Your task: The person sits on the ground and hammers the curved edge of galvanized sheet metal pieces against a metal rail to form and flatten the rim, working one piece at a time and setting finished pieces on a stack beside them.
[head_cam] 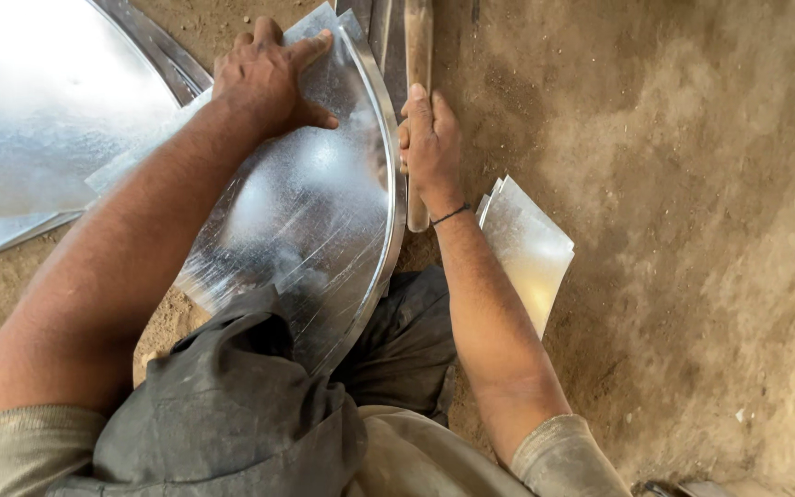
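A curved sheet of shiny galvanised metal (310, 221) with a rolled edge lies across my knee and the dirt floor. My left hand (269, 78) presses flat on its far end, fingers spread over the top corner. My right hand (430, 143) is closed around a long wooden stick (418, 46) that lies along the sheet's curved right edge. A thin black band circles my right wrist.
A large round metal sheet (39, 101) lies at the upper left on top of other sheets. A small stack of flat metal pieces (531, 253) rests on the ground right of my forearm. Dusty earth (692, 230) covers the right side. My grey trouser knee (232, 396) is below.
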